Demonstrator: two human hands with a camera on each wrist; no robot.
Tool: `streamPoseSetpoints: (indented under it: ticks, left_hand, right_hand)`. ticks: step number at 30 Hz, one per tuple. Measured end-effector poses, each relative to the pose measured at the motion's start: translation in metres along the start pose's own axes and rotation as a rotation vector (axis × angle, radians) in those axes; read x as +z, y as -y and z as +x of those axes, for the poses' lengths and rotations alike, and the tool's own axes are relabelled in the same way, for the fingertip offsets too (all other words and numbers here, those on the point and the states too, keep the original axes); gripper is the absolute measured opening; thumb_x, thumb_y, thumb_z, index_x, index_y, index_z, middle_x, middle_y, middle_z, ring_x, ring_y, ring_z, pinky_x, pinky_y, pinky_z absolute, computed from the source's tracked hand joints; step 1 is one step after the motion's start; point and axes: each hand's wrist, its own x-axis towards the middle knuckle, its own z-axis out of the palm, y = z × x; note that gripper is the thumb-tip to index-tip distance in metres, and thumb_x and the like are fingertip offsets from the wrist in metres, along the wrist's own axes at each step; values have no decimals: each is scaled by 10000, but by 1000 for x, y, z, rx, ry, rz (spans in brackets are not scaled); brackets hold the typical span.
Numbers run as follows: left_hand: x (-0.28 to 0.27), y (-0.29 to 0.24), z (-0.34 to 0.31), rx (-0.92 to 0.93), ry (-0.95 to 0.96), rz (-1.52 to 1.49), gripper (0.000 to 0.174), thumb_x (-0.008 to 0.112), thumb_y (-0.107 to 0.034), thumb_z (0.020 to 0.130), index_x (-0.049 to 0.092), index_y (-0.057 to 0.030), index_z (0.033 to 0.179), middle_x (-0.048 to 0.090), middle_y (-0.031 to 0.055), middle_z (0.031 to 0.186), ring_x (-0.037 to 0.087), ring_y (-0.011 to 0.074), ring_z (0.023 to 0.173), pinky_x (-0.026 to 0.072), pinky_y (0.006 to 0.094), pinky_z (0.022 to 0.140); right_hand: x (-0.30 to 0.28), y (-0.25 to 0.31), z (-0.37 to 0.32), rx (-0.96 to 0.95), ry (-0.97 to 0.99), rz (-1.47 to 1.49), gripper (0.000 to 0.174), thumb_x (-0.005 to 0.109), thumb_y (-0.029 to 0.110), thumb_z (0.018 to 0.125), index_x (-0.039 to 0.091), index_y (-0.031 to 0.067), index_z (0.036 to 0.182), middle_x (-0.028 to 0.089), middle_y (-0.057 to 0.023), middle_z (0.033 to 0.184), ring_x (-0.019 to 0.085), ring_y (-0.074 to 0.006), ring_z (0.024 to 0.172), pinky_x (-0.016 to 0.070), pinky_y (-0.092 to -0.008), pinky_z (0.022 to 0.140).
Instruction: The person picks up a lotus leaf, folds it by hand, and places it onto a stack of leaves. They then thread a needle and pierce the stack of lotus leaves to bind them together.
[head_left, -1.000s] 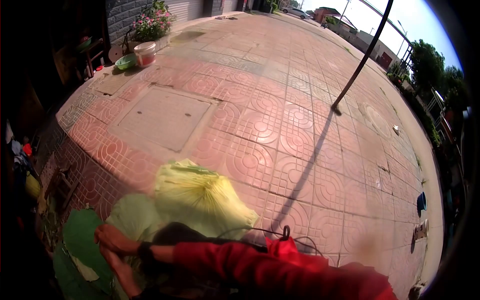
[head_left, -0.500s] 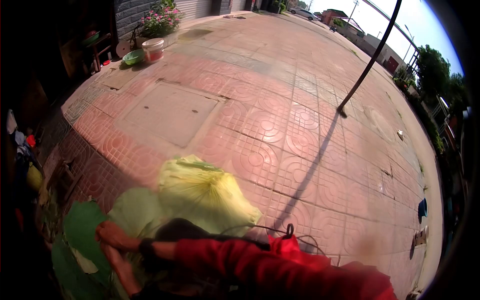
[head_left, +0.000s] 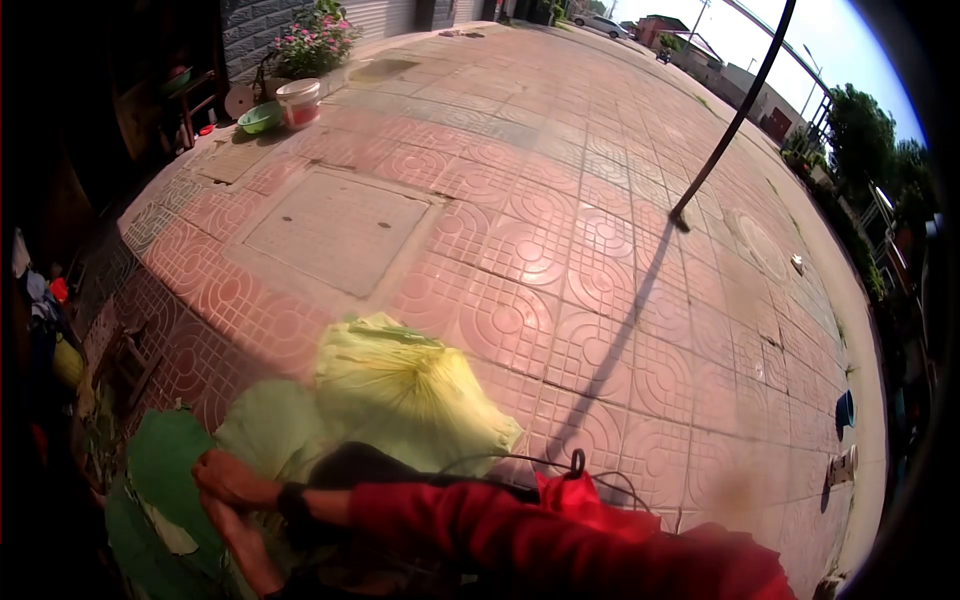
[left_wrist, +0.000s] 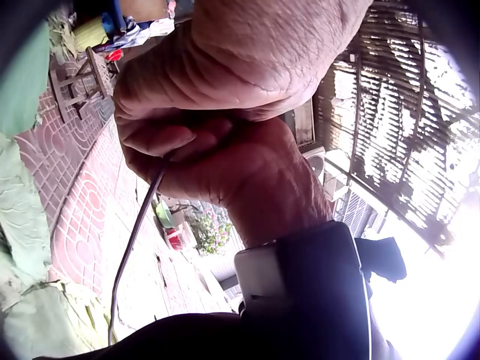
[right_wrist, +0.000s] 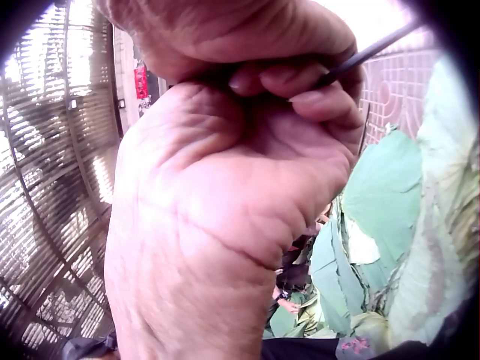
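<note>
My right hand (head_left: pixel 238 482), with a dark band at its wrist and a red sleeve behind it, is pressed together with my left hand (head_left: pixel 240 540) at the lower left of the head view. Fingers of both hands are curled tightly round a thin dark cord (left_wrist: pixel 136 247), which runs out from between them in both wrist views. The gripped part is hidden inside the fists. Large green lotus leaves (head_left: pixel 172 455) lie just beyond and under the hands. A big yellow lotus leaf (head_left: pixel 420 385) spreads beside them, its veins fanning from the centre.
Patterned red paving (head_left: pixel 520 260) stretches ahead, with a square cover (head_left: pixel 335 230) set in it. A dark pole (head_left: pixel 735 120) stands to the right. A white-and-red bucket (head_left: pixel 299 103) and a green basin (head_left: pixel 260 118) sit near the wall. Red cloth (head_left: pixel 595 508) lies by my sleeve.
The head view sways slightly right and then back. Both hands stay together at the leaves with their grip on the cord looking the same.
</note>
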Motion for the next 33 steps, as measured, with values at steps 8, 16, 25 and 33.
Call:
streamPoseSetpoints:
  ticks: [8,16,25,33]
  left_hand:
    - [12,1,4,31,13,32,502,398,-362,969,327,-90,1386,423,75,1304,462,199,1166,421,353,929]
    - [4,-13,-18,225,97,292,498,460,-367,950,367,-106,1364,459,58,1261,487,184,1120,444,329,871]
    - [14,-24,-16,148,-1,307,257,510,-296,943,519,-119,1128,437,-45,765,380,55,619,312,244,525]
    - [3,-30,-11,141,-150,575,207,498,-302,947,571,-112,989,379,-59,612,331,47,497,244,243,447]
  right_hand:
    - [8,-13,-1,-55,-100,72,400,398,287,887,540,-49,724,564,-210,699,546,-363,673,423,-442,667]
    - [27,-42,12,-342,23,-522,193,520,133,782,597,-31,851,583,-225,836,580,-393,824,456,-430,718]
    - [42,-44,11,-310,-145,-283,284,529,189,789,592,-58,663,562,-253,638,555,-427,621,433,-463,576]
    - [21,2,-11,-113,-72,158,382,480,244,844,566,-80,662,514,-313,645,510,-479,618,403,-514,603]
